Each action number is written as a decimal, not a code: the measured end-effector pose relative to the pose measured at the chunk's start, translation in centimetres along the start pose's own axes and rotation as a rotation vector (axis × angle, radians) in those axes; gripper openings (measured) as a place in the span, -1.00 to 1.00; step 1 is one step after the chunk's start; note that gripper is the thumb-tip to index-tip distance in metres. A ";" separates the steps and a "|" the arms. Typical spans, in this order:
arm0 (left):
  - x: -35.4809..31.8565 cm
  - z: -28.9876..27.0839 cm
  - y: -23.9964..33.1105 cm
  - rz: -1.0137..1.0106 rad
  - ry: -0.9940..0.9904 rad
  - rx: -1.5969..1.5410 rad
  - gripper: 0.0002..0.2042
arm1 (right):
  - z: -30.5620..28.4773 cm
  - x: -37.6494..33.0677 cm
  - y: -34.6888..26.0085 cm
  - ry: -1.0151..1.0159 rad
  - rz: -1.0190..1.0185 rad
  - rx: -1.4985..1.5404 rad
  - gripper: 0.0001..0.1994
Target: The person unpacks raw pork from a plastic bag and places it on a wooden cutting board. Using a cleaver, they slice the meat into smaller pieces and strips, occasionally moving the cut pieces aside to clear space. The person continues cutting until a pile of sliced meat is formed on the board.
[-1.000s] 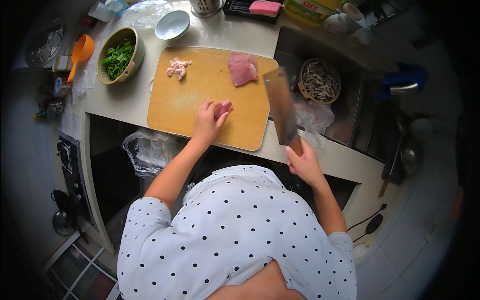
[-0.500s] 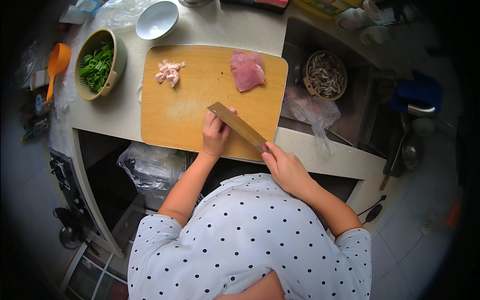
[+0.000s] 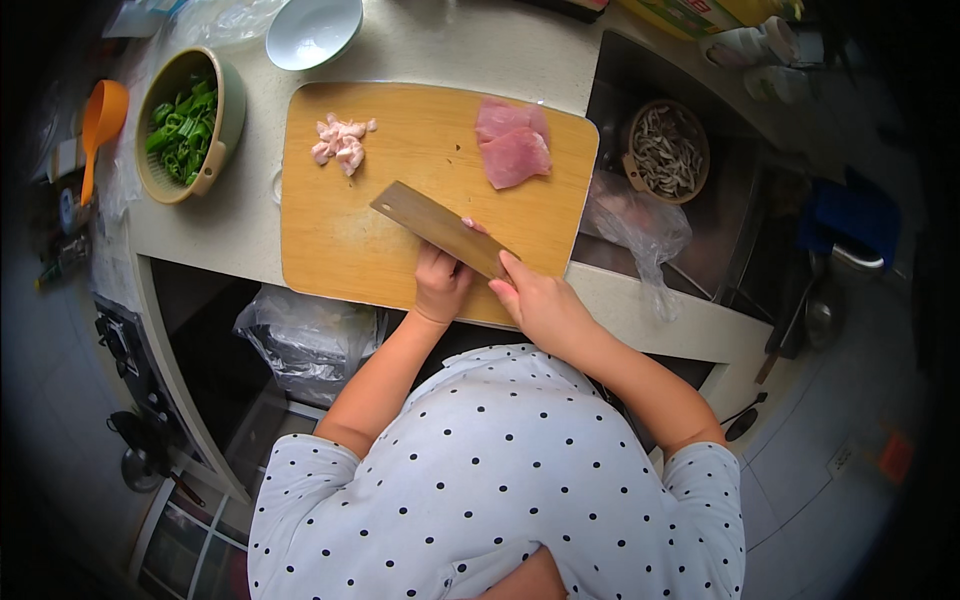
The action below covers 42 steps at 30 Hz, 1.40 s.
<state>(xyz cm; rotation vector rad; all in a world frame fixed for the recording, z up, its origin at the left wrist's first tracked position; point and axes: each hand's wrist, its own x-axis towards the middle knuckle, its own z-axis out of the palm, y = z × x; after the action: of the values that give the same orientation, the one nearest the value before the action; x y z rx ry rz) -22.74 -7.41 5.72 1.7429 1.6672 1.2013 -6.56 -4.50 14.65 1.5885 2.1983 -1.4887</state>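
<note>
From my remote station I view the work from overhead, the two bare hands meeting at the near edge of a wooden-toned, rectangular cutting board with rounded corners. The right hand is closed at the handle end of a broad, grey-brown metal cleaver with a small hole near its far corner, whose blade slants up and left across the board. The left hand lies just beside the blade's near side with its fingers curled; the blade covers their tips, so I cannot tell whether they pinch anything. A small piece of pink raw meat shows at the blade's far edge, mostly hidden; I cannot tell whether the steel touches it. Farther back on the board I note a loose heap of pale pink diced bits at left and two overlapping flat slices of pink meat at right. Left of the board stands a round, pale green basket holding cut green vegetables; behind the board, a pale blue round bowl. At right, a dark metal sink contains a round brown basket of small greyish strips.
</note>
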 end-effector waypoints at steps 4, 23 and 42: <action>-0.3 -0.3 -0.4 -0.046 -0.017 0.018 -0.72 | -0.1 -1.8 1.2 0.036 0.001 0.051 -0.64; -2.9 -1.6 0.8 -0.022 -0.016 -0.032 -0.76 | -0.5 -6.9 1.1 0.036 -0.023 0.113 -0.75; -2.9 -0.9 1.4 -0.090 0.012 0.030 -0.75 | 2.9 -6.1 3.4 0.122 -0.038 0.083 -0.64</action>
<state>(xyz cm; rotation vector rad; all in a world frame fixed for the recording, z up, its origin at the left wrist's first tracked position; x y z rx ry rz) -22.39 -10.59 6.52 1.6626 1.7596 1.1545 -2.44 -10.88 14.08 1.7155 2.2707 -1.5520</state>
